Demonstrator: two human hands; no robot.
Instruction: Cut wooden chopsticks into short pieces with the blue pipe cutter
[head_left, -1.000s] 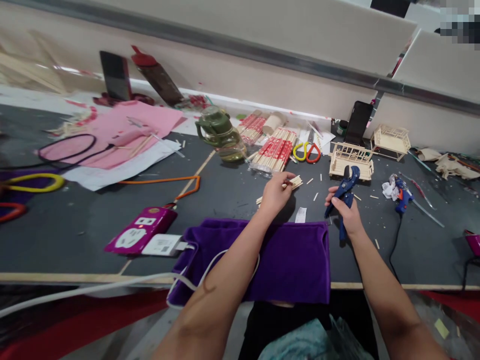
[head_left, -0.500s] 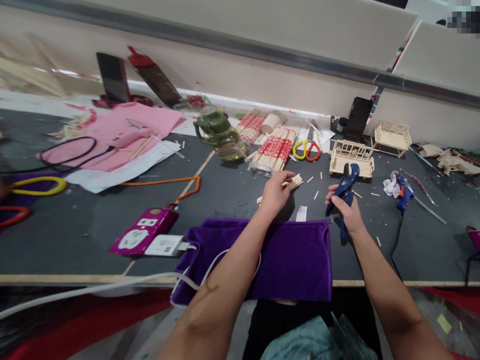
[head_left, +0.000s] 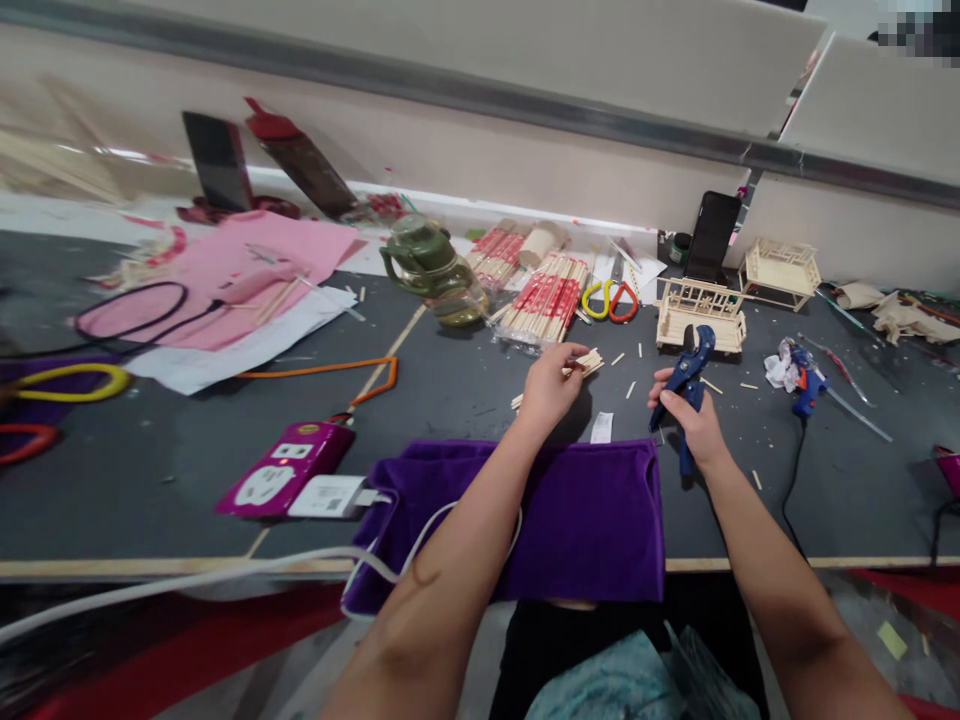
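My left hand (head_left: 553, 385) is closed around a small bundle of pale wooden sticks (head_left: 591, 361) just above the dark table; their ends poke out past the fingertips, and the palm is hidden. My right hand (head_left: 694, 412) grips a blue hand cutter (head_left: 694, 358), its jaws pointing away from me. Behind the cutter stands a miniature bench made of wooden sticks (head_left: 701, 325). Short cut stick pieces (head_left: 618, 359) lie scattered between and around my hands. A purple cloth (head_left: 585, 520) lies flat below my wrists.
Packs of sticks in red-marked wrappers (head_left: 544, 300), a green-lidded jug (head_left: 435, 270) and scissors (head_left: 611, 300) sit behind my left hand. To the right are a hot glue gun (head_left: 808, 390) with its cord and a second stick model (head_left: 780, 270). A magenta power strip (head_left: 289, 460) is left.
The view has shifted very slightly. Both hands keep their hold on the sticks and the cutter, with hardly any movement.
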